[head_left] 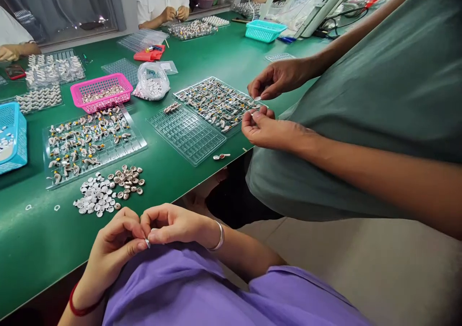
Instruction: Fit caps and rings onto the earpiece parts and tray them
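Note:
My left hand (115, 242), with a red band at the wrist, and my right hand (173, 225), with a silver bangle, meet over my purple shirt just off the table's front edge. Both are closed in a pinch on one small silver round part (147, 243) between their fingertips. Nearest on the green table (202, 61) lies a loose pile of small white and tan round caps (104, 191). Behind the pile is a clear tray (90, 143) holding several small assembled pieces.
A co-worker in green on my right pinches small parts with both hands (269, 102) over another filled tray (216, 102). Also here: an empty clear tray (187, 133), a pink basket (102, 91), a plastic bag (153, 81), a blue basket (12, 136), and more people across the table.

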`<state>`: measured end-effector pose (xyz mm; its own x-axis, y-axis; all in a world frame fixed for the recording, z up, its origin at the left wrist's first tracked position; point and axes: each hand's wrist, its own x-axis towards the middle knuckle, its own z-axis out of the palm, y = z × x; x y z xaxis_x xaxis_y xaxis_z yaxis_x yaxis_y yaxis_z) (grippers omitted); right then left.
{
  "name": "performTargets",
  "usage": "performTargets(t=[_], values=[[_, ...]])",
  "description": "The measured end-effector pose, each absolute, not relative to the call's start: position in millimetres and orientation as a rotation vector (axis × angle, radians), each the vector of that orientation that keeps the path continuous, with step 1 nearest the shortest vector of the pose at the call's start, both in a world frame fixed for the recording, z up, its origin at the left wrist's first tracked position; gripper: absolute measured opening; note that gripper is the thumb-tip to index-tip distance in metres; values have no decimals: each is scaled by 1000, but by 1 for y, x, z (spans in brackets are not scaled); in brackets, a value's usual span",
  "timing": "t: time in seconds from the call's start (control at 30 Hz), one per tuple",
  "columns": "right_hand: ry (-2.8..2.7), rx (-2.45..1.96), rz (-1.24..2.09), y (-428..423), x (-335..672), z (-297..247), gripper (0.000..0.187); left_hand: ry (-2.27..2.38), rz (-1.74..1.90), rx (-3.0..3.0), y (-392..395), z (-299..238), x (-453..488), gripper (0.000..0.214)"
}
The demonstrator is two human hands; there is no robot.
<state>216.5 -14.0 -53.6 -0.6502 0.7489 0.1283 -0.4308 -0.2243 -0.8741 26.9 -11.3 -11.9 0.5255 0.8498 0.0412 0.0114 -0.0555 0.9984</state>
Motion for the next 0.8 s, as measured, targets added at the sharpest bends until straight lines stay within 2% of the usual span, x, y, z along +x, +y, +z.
performTargets(t=[0.5,0.8], values=[[-1505,-409,1642,-28,223,-38,13,633,946,1934,-20,-9,26,9],[-1564,-415,1496,-30,224,-38,15,729,1023,2016,-31,-11,24,18]])
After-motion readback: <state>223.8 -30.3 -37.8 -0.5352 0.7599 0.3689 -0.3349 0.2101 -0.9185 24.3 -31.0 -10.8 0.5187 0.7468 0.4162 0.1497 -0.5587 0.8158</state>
